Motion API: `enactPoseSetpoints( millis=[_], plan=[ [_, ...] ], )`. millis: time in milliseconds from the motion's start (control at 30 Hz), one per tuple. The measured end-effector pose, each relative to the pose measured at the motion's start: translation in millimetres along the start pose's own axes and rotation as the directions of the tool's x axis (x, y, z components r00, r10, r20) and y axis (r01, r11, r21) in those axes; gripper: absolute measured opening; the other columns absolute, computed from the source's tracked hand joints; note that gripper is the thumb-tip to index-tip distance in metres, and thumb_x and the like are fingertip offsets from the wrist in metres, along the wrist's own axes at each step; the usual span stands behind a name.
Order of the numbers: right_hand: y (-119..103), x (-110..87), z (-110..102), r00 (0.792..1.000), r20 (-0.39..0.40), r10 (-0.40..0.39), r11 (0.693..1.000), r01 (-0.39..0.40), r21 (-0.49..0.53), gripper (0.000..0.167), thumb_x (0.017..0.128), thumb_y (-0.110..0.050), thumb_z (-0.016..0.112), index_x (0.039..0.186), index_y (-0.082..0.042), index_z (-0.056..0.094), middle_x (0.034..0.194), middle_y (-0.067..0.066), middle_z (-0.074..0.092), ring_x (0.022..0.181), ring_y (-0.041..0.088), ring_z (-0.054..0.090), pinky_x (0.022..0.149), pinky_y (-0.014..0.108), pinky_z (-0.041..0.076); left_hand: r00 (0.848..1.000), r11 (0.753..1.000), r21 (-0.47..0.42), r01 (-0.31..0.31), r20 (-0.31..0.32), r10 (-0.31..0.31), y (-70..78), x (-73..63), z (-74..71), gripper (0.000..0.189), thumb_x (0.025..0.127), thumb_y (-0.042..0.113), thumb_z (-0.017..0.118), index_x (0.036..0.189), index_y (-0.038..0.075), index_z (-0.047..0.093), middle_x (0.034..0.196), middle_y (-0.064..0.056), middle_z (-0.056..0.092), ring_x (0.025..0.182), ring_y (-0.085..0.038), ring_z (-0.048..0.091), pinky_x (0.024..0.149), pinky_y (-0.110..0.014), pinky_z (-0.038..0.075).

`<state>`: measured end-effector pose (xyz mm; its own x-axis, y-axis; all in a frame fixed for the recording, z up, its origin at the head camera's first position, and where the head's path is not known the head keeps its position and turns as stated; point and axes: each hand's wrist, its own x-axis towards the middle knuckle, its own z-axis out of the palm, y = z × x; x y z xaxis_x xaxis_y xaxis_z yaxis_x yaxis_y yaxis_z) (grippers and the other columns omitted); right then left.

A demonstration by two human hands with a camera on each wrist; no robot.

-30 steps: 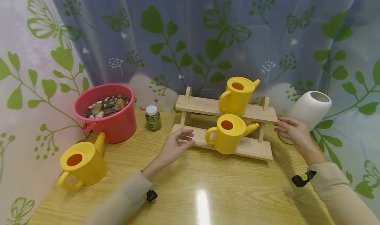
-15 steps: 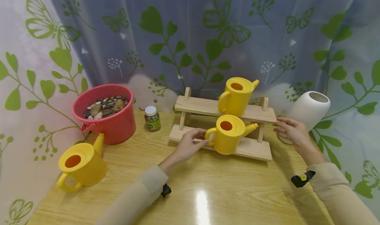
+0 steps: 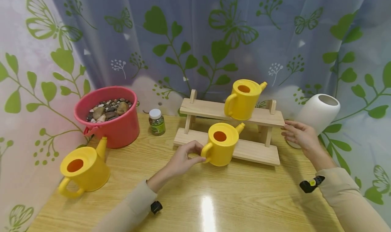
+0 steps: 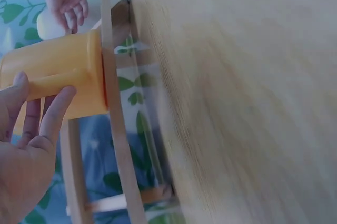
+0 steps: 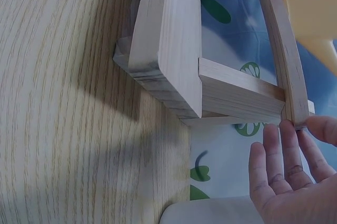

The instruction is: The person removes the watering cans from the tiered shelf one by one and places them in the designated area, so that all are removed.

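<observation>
My left hand [image 3: 182, 161] pinches the handle of a yellow watering can [image 3: 220, 154], fingers on one side and thumb on the other. The can is upright, in front of the lower board of a two-tier wooden shelf [image 3: 256, 152], its spout pointing right. A second yellow watering can [image 3: 244, 101] stands on the upper board. At the upper board's right end, my right hand [image 3: 302, 137] pinches the corner between thumb and fingertips; the right wrist view shows the thumb [image 5: 320, 129] right at the board's tip.
Another yellow watering can [image 3: 87, 172] stands at the left on the wooden table [image 3: 244, 198]. Behind it is a pink bucket [image 3: 123, 131] of stones, with a small white-lidded jar [image 3: 157, 123] beside it. A white vase [image 3: 317, 114] stands behind my right hand.
My left hand reached right to the lower watering can, took its handle and drew it left and forward off the lower board. The right hand has stayed at the shelf's end.
</observation>
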<state>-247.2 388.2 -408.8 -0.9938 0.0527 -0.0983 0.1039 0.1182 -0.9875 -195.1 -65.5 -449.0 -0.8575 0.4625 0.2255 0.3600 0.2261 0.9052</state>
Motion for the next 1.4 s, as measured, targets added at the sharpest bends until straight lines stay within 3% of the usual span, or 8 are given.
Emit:
enactPoseSetpoints(
  millis=[200,400,533,667,800,933,1133,1400],
  plan=[
    [-1,-0.2,0,1.000,-0.006,0.002,1.000,-0.003,-0.031,0.047,0.105,-0.032,0.066,0.144,-0.008,0.054,0.096,-0.025,0.076,0.086,-0.002,0.075,0.078,0.017,0.063,0.998,1.000,0.011,0.026,-0.060,-0.025,5.9,-38.3,-29.6,0.022,0.095,0.007,0.077,0.115,0.007,0.069,0.118,-0.014,0.074,0.105,-0.011,0.068,0.085,-0.027,0.063],
    [-1,-0.4,-1,1.000,-0.010,0.002,0.999,-0.002,-0.037,0.044,0.105,-0.032,0.066,0.142,-0.010,0.055,0.096,-0.026,0.075,0.086,-0.003,0.075,0.078,0.017,0.063,0.986,0.999,0.028,0.021,-0.168,-0.016,6.4,-74.9,-64.8,0.022,0.095,0.002,0.075,0.116,0.002,0.066,0.117,-0.021,0.071,0.103,0.000,0.066,0.083,-0.023,0.064],
    [-1,0.2,-2,1.000,-0.012,0.003,0.999,-0.003,-0.036,0.041,0.105,-0.032,0.066,0.139,-0.012,0.057,0.095,-0.026,0.075,0.086,-0.003,0.075,0.077,0.017,0.063,0.963,0.997,0.072,0.023,-0.269,-0.002,4.2,-97.6,-86.4,0.023,0.094,-0.002,0.075,0.115,-0.001,0.066,0.116,-0.018,0.069,0.101,0.004,0.065,0.082,-0.019,0.064],
    [0,1.4,-3,1.000,-0.008,0.008,1.000,-0.009,-0.012,0.037,0.105,-0.030,0.067,0.136,-0.013,0.058,0.096,-0.024,0.076,0.086,-0.001,0.075,0.077,0.017,0.063,0.930,0.990,0.131,0.061,-0.367,-0.009,-0.7,-118.9,-104.5,0.023,0.093,-0.003,0.076,0.113,-0.001,0.066,0.108,-0.004,0.071,0.099,0.006,0.064,0.079,-0.016,0.062],
    [0,1.9,-3,1.000,-0.005,0.006,1.000,-0.006,-0.025,0.035,0.105,-0.031,0.067,0.135,-0.015,0.058,0.096,-0.024,0.076,0.086,-0.002,0.075,0.078,0.017,0.063,0.908,0.983,0.158,0.094,-0.418,-0.020,-8.7,-136.6,-118.6,0.024,0.092,-0.004,0.076,0.114,-0.002,0.066,0.104,0.008,0.072,0.098,0.007,0.065,0.079,-0.015,0.062],
    [0,1.3,-3,1.000,-0.001,-0.001,1.000,0.001,-0.025,0.033,0.105,-0.030,0.067,0.133,-0.015,0.060,0.096,-0.024,0.076,0.086,-0.002,0.075,0.078,0.017,0.063,0.887,0.975,0.170,0.142,-0.460,-0.049,-17.4,-146.5,-128.4,0.024,0.092,-0.005,0.076,0.114,-0.005,0.066,0.102,0.018,0.069,0.096,0.009,0.065,0.077,-0.013,0.061],
    [-1,0.4,-2,1.000,0.002,-0.001,0.999,0.001,-0.038,0.026,0.105,-0.032,0.067,0.128,-0.020,0.062,0.095,-0.025,0.076,0.085,-0.003,0.075,0.077,0.016,0.063,0.851,0.944,0.226,0.242,-0.517,-0.094,-28.7,-151.2,-137.1,0.021,0.092,-0.003,0.078,0.111,-0.004,0.068,0.101,0.013,0.065,0.092,0.012,0.062,0.080,-0.007,0.056],
    [-2,-0.3,-1,1.000,0.001,-0.003,0.998,0.003,-0.064,0.029,0.105,-0.033,0.066,0.131,-0.018,0.061,0.095,-0.026,0.075,0.086,-0.003,0.075,0.078,0.016,0.063,0.839,0.926,0.212,0.312,-0.519,-0.164,-33.6,-154.0,-143.4,0.023,0.093,0.000,0.077,0.113,-0.004,0.066,0.103,0.011,0.064,0.090,0.013,0.062,0.077,-0.009,0.057]
  ],
)
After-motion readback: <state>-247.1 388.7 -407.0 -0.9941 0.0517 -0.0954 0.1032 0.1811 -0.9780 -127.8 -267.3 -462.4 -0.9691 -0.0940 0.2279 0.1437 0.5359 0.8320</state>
